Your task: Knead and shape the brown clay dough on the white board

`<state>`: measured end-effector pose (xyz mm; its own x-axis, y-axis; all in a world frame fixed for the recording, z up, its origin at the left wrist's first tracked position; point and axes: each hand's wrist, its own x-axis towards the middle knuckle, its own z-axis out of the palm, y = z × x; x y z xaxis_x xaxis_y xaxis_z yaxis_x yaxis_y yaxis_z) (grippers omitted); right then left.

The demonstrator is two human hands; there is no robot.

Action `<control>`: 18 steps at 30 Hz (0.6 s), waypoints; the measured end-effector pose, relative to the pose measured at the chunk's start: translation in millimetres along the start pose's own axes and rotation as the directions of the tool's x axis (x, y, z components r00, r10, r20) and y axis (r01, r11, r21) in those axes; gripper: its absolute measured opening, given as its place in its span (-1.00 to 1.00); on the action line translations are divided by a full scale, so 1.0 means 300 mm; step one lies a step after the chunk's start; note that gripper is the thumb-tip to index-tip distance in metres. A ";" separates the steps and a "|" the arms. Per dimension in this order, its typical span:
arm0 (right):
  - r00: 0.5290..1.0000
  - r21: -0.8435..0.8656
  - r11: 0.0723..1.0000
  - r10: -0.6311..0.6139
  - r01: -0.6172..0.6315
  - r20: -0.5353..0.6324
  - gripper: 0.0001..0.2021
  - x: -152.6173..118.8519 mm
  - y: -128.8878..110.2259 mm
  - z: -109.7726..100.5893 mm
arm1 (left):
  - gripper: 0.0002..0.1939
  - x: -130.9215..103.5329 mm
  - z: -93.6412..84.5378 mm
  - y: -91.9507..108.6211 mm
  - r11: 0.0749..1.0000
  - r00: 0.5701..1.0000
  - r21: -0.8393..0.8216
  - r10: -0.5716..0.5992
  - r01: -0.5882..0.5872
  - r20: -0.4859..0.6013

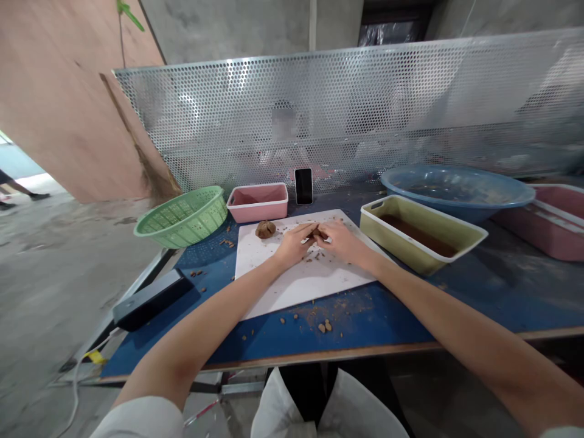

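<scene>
My left hand (pixel 295 243) and my right hand (pixel 338 241) meet over the white board (pixel 296 286). Between them, closed fingers hold a brown clay-like lump (pixel 317 233), mostly covered by the fingertips. A second, rounded brown lump (pixel 265 229) with a crack in its side rests on the board, left of my left hand. Small brown crumbs are scattered on the board under and around both hands.
Behind the board stand a pink basket (pixel 262 211) and a phone (pixel 303 186). A green colander (pixel 182 228) and a black box (pixel 152 298) are left. To the right are an olive basin (pixel 401 243) holding brown liquid, a blue tub (pixel 460 207) and a pink container (pixel 542 228).
</scene>
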<state>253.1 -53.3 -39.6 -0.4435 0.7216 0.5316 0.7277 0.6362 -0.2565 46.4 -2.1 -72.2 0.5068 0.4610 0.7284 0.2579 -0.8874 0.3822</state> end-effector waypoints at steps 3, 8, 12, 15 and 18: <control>0.999 0.040 0.998 0.037 -0.038 0.025 -0.80 -0.003 -0.008 -0.012 | -0.59 0.004 -0.001 0.008 0.998 0.999 -0.027 -0.051 0.051 0.014; 0.996 0.042 0.996 0.080 -0.081 0.026 -0.76 -0.007 -0.019 -0.017 | -0.44 0.011 -0.001 0.040 0.960 0.977 -0.183 -0.209 0.214 0.046; 0.993 0.128 0.985 0.116 -0.117 0.013 -0.69 -0.006 -0.030 -0.018 | -0.54 0.019 -0.005 0.057 0.932 0.957 -0.223 -0.288 0.286 0.027; 0.982 0.280 0.946 0.184 -0.165 -0.043 -0.65 -0.006 -0.033 -0.024 | -0.61 0.024 -0.002 0.053 0.920 0.945 -0.229 -0.328 0.317 -0.010; 0.955 0.454 0.872 0.268 -0.184 -0.126 -0.68 -0.007 -0.030 -0.031 | -0.62 0.025 0.005 0.036 0.920 0.942 -0.242 -0.331 0.307 -0.063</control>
<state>252.3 -63.1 -30.8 -0.1627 0.8250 0.5412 0.4787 0.5457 -0.6878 54.3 -8.2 -63.4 0.3398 0.7278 0.5956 0.1936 -0.6739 0.7130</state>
